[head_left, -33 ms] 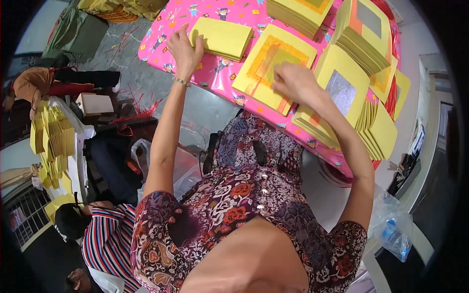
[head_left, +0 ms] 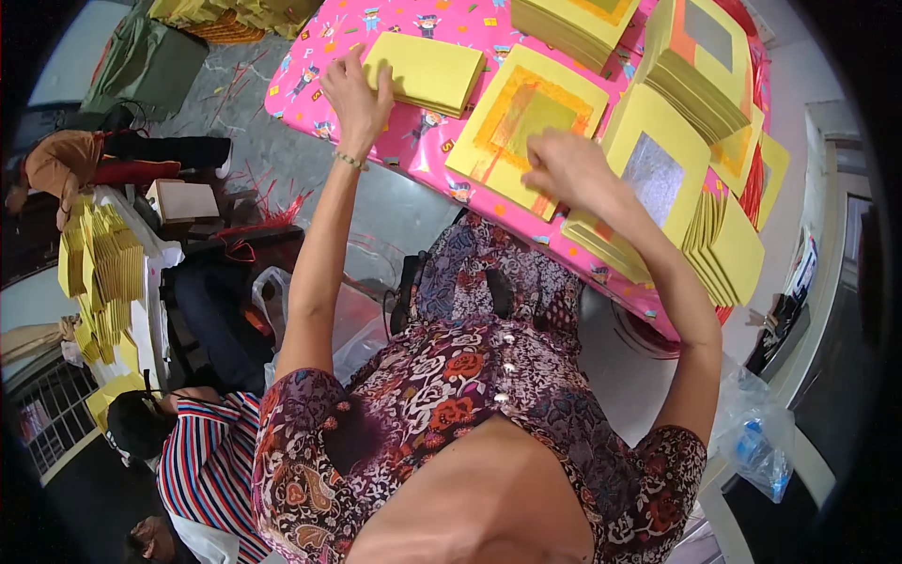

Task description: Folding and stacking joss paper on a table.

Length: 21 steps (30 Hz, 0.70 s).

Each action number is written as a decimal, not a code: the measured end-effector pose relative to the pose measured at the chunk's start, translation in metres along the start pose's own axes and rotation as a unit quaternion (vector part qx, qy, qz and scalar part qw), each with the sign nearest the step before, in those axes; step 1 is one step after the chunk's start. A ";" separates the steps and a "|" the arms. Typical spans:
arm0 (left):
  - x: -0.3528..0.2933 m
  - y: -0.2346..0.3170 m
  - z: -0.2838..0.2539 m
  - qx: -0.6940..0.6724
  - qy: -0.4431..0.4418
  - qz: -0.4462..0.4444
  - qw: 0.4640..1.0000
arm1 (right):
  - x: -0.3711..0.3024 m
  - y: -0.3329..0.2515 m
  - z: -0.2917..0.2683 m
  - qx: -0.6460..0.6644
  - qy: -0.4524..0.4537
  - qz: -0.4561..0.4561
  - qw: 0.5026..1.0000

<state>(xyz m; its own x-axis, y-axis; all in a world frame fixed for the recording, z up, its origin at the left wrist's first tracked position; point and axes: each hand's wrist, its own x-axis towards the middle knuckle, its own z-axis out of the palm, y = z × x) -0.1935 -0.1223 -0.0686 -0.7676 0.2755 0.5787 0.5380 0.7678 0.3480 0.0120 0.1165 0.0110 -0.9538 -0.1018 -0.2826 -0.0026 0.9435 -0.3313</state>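
Note:
On the pink table, my left hand rests against the left end of a flat yellow paper stack, fingers spread and the thumb at its edge. To the right lies a yellow paper piece bearing an orange rectangular frame, tilted toward me. Over its right side my right hand is closed, fingers curled in; whatever may be pinched in them is hidden. Just beyond this hand, to the right, a thick yellow stack carries a grey-silver rectangle on top.
More yellow stacks fill the table's far side and right. Fanned yellow pieces hang at the right edge near red strands. At left, a person in a striped shirt sits beside piled yellow pieces. Red strands litter the floor.
My right hand has shifted slightly toward me over the orange-framed piece. My left hand stays in place at the yellow stack.

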 end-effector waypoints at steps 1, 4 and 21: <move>-0.003 0.009 -0.008 -0.035 -0.012 0.027 0.999 | -0.009 -0.003 0.004 0.001 0.000 0.001 1.000; -0.017 0.036 -0.026 -0.118 -0.051 0.065 0.990 | -0.027 -0.009 0.020 -0.009 -0.006 -0.035 0.999; -0.076 0.067 -0.041 -0.276 -0.305 0.209 0.887 | -0.024 0.016 0.014 0.083 0.008 -0.070 0.994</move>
<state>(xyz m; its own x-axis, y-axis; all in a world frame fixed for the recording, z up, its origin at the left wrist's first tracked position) -0.0848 -0.1150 -0.0589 -0.4162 0.8603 0.2944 0.7790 0.1704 0.6034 0.0389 0.1295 -0.0005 -0.9522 -0.2225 -0.2091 -0.0875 0.8550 -0.5112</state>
